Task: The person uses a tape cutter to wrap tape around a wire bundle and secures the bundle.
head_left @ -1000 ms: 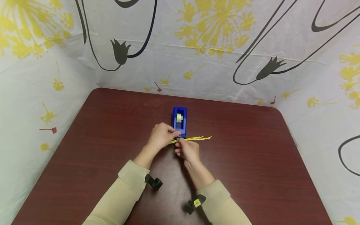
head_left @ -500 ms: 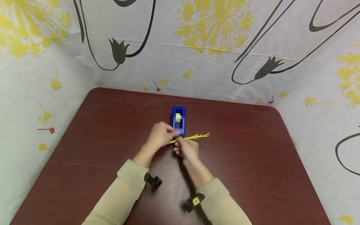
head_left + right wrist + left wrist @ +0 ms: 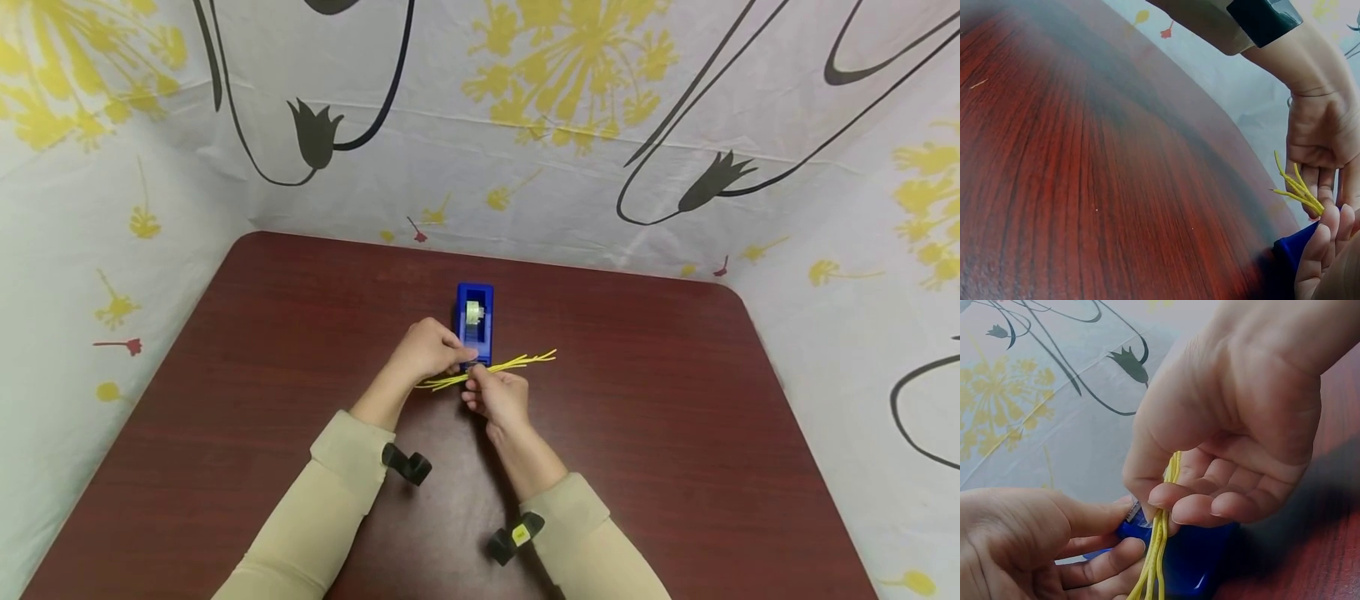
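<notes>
A blue tape dispenser (image 3: pixel 476 290) with a tape roll (image 3: pixel 472 312) in it stands beyond both hands. My right hand (image 3: pixel 506 402) holds a bundle of thin yellow cords (image 3: pixel 517 363) between thumb and fingers, just in front of the dispenser's near end. The cords stick out on both sides of the hand. My left hand (image 3: pixel 423 350) is at the dispenser's near edge, with thumb and forefinger pinched together. In the left wrist view, clear tape (image 3: pixel 1137 515) shows at those fingertips, close beside the cords. The right wrist view catches the spread cord ends (image 3: pixel 1297 189); the grip there is partly hidden.
Everything sits on a dark red wooden table (image 3: pixel 660 433) with rounded far corners. White patterned sheeting (image 3: pixel 420 167) hangs around its back and sides. A black camera mount (image 3: pixel 407 463) is on the left wrist, another mount (image 3: pixel 514 538) on the right.
The yellow cords have turned, their right ends going up and away, and their left ends now show below my left hand. My left hand has shifted slightly upward; the right hand is nearly still.
</notes>
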A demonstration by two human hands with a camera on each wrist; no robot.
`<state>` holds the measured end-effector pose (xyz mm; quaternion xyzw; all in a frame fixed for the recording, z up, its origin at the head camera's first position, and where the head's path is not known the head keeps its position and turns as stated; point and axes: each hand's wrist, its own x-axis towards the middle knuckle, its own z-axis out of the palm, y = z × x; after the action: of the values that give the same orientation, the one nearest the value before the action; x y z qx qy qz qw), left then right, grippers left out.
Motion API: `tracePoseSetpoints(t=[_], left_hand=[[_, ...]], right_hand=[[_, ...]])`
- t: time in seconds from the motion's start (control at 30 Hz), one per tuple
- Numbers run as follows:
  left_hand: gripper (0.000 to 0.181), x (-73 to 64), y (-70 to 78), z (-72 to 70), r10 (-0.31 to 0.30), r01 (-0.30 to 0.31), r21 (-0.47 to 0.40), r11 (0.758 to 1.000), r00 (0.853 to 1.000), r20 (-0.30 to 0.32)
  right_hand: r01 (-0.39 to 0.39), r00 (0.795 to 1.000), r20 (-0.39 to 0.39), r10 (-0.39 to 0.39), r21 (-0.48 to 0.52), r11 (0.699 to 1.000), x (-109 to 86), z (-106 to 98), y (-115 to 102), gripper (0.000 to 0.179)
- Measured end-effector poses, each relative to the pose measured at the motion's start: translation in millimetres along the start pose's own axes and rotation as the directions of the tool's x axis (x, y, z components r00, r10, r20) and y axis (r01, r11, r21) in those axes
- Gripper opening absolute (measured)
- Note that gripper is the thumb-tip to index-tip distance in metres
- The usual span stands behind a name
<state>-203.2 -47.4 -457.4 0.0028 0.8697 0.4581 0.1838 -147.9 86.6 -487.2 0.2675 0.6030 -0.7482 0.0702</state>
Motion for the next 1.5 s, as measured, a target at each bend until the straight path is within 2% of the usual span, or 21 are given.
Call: tracePoseSetpoints(t=[0.27, 1.13, 1.5], left_hand=[[0.021, 1.3, -0.3, -1.6, 0.016, -0.015, 0.051, 0.999, 1.0, -0.025], [0.019, 1.2, -2.4, -0.4, 0.077, -0.077, 0.044, 0.996, 0.997, -0.011], [0.02, 2.5, -3.8, -1.2, 0.078, -0.078, 0.038, 0.996, 0.997, -0.001]], right_hand=[[0.008, 1.0, -0.003, -0.008, 0.004, 1.0, 2.2, 1.6, 1.4, 0.015], [0.024, 0.999, -0.032, -0.023, 0.017, 1.0, 3.5, 3.1, 2.0, 0.022], [0.033, 0.999, -0.018, -0.033, 0.022, 0.999, 3.5, 3.0, 2.5, 0.024]])
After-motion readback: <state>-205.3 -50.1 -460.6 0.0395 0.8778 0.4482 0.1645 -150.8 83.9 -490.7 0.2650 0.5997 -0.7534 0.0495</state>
